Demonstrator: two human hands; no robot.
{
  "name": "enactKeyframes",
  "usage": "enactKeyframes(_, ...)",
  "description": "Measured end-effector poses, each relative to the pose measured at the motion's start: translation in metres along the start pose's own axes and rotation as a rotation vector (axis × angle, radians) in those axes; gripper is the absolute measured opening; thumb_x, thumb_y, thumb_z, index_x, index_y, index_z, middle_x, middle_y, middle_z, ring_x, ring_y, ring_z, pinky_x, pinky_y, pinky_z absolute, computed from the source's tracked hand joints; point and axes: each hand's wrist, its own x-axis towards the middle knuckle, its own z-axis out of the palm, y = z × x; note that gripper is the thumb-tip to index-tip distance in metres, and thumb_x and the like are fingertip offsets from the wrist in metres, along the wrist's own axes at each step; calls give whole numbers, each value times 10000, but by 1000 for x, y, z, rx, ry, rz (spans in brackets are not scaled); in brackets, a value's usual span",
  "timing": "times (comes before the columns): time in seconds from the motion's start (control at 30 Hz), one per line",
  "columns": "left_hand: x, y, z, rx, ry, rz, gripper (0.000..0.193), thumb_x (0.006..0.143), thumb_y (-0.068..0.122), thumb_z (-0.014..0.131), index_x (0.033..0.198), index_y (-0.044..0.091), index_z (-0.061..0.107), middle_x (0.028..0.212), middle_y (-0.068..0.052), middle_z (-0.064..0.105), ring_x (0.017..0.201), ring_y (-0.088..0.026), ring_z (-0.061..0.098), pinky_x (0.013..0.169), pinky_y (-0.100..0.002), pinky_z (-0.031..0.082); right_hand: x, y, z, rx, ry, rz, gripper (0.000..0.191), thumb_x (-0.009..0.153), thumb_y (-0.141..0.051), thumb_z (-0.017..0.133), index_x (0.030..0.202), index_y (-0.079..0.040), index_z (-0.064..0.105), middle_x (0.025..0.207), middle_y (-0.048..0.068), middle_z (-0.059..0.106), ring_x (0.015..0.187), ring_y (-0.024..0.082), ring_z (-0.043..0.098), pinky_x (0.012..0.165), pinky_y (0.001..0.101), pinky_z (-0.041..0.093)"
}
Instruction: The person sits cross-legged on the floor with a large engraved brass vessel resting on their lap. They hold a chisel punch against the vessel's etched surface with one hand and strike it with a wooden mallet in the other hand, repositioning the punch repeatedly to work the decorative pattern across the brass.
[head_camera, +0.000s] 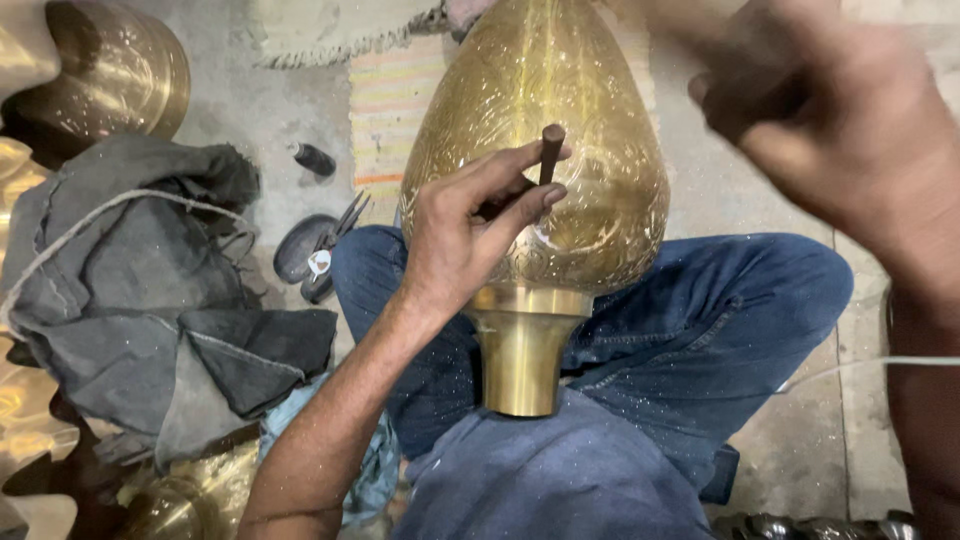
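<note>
Brass vase, big, pear-shaped w/ fine engraved pattern, is lying across the person's lap on blue jeans, its plain flared neck pointing toward the camera. Left hand is resting on the vase body, fingers pinching a short dark punch & holding it upright w/ tip against the brass. Right hand is hanging raised above the vase at upper right, blurred; looks curled closed but can't tell what, if anything, it's gripping. Left of the legs, a small dark dish w/ pliers is sitting on the concrete floor, a small dark cylinder near it. Further left, a grey cloth heap w/ a cord over it. Another brass vessel is sitting at top left. A striped mat is lying under the vase's far end.
</note>
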Motion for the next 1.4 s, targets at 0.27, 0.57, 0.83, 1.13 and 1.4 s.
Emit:
enactKeyframes(0.27,-3,-1,0,57,-18,-32,365,958,188,796,1276,32,708,1065,-105,788,900,-163,776,745,-304,650,0,14,7,-214,-67,-22,378,898,-135,810,1192,-29,597,962,161,702,885,292,734,740,414,586)
enactKeyframes(0.57,-6,-12,0,70,-59,10,314,974,196,785,1253,68,721,1078,-82,797,908,-147,794,762,-296,687,4,0,10,-472,-189,-16,254,966,-216,767,1053,-51,594,809,108,667,766,282,705,706,428,577)
enactKeyframes(0.83,-1,-7,0,89,-21,9,359,957,196,800,1265,39,705,1068,-104,788,904,-155,789,763,-290,666,0,-11,4,-145,-31,189,210,979,-209,769,1070,-89,622,851,106,673,781,305,715,692,418,573)
enactKeyframes(1.13,2,2,-5,59,-37,37,341,979,185,783,1274,34,708,1069,-88,791,924,-156,793,770,-294,659,0,8,9,-144,-124,4,315,844,-90,769,1123,-56,628,896,106,713,789,259,725,669,371,577)
enactKeyframes(1.4,-1,-10,0,93,-49,-7,382,976,247,771,1289,41,700,1081,-111,789,881,-164,794,734,-297,666,-8,13,11,157,9,187,146,1058,-126,714,1087,-43,598,817,96,682,650,200,674,595,329,544)
